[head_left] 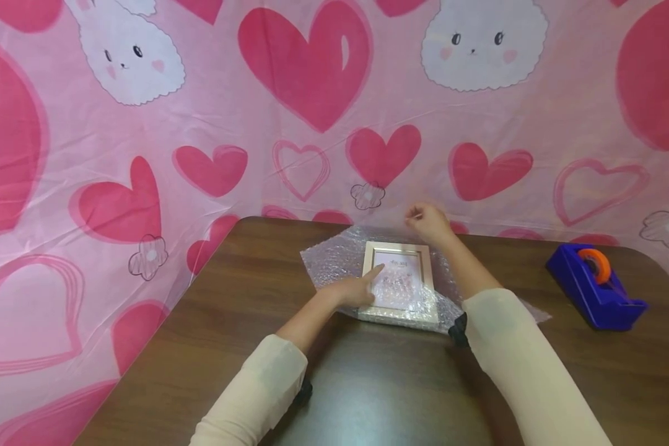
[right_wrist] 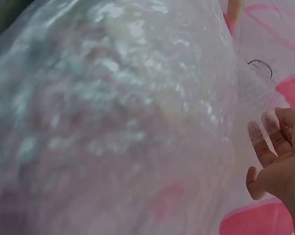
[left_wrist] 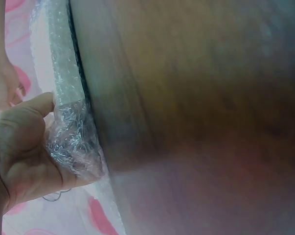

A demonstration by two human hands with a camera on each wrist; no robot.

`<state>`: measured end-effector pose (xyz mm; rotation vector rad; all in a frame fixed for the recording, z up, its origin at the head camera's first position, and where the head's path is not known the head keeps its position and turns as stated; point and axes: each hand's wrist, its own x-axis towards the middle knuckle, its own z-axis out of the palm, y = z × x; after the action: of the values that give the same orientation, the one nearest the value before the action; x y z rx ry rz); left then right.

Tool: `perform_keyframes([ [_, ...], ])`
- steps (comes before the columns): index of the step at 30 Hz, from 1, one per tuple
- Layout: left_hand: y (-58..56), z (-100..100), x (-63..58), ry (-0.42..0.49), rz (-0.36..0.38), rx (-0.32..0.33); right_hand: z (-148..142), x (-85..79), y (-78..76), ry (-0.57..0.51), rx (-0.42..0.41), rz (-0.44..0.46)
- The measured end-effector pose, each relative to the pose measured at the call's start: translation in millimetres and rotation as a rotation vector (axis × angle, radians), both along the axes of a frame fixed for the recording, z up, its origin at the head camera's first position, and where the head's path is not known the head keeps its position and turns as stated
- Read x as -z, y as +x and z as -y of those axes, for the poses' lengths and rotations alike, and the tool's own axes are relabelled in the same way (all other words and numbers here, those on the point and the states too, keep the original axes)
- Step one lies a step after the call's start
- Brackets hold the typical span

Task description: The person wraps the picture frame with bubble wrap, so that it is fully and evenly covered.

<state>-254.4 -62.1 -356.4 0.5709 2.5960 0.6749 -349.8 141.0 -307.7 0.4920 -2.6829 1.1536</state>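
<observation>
A light-coloured picture frame (head_left: 399,248) lies on a sheet of bubble wrap (head_left: 331,260), with part of the sheet folded over its near edge and lower right. My left hand (head_left: 348,292) holds the left side of the frame, one straight finger lying across the picture. In the left wrist view, bunched wrap (left_wrist: 74,137) sits between that hand's thumb and fingers. Beyond the frame's far right corner, my right hand (head_left: 432,224) is raised with curled fingers. The right wrist view has it pinching the clear wrap (right_wrist: 225,122), which stretches over its fingertips (right_wrist: 255,131).
To the right on the brown wooden table (head_left: 212,347) stands a blue tape dispenser (head_left: 596,297) carrying an orange roll (head_left: 595,265). A pink cloth backdrop (head_left: 312,68) with hearts and rabbits hangs along the table's far and left edges.
</observation>
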Motion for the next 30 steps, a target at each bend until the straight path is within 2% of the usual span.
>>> perform_keyframes([
  [5, 1.5, -2, -2.0, -0.077, -0.018, 0.059, -1, 1.3, 4.1, 0.081, 0.013, -0.071],
  [9, 1.2, -4, -3.0, -0.118, -0.022, 0.074, -1, 1.1, 10.4, 0.088, 0.008, -0.096],
  [18, -2.7, -5, -2.9, -0.072, 0.048, 0.05, -1, 0.1, 22.9, 0.094, 0.002, -0.091],
  [25, -4.6, -6, -3.6, -0.103, 0.042, 0.064, -2, 4.8, 33.6, 0.207, -0.028, -0.12],
  [30, -4.7, -7, -2.8, -0.094, 0.049, 0.069, -4, 10.5, 44.7, 0.31, -0.072, -0.12],
])
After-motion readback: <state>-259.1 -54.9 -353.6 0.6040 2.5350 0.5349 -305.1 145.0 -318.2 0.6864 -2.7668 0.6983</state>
